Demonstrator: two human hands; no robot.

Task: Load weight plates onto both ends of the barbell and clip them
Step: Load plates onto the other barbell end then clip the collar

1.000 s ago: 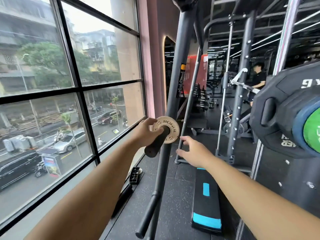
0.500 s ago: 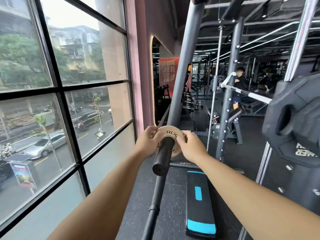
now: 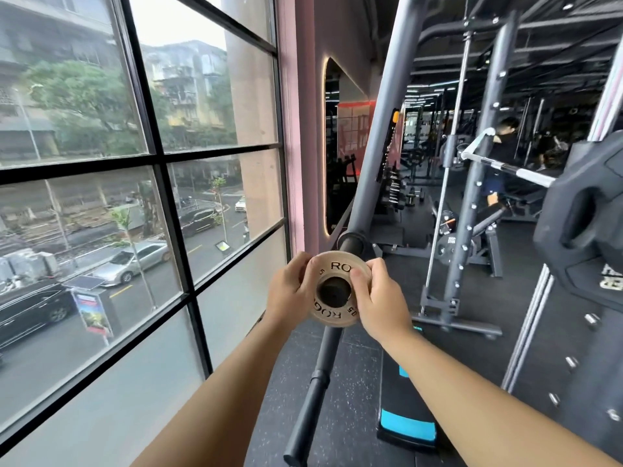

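Nearest the camera, both forearms reach forward and converge, elbows low and wrists level, so the two hands meet at the same height in front of the chest. The left hand (image 3: 292,288) and the right hand (image 3: 381,298) flank a small tan weight plate (image 3: 332,319), gripping its rim from opposite sides; the left fingers (image 3: 305,264) curl over the upper left edge and the right fingers (image 3: 362,278) press on the plate's face and right edge, all closed firmly on the disc. This two-sided hold likely keeps the plate square to the dark barbell sleeve (image 3: 333,291), whose end shows through the centre hole, so the plate can slide along without binding. The plate sits at the very tip of the sleeve, judged barely started on; no clip is visible. Below and beyond it a dark angled rack tube (image 3: 313,392) slopes to the floor beside a black and blue bench (image 3: 408,429). To the right hangs a large black plate (image 3: 583,224), and far back a person (image 3: 502,146) sits among machines.
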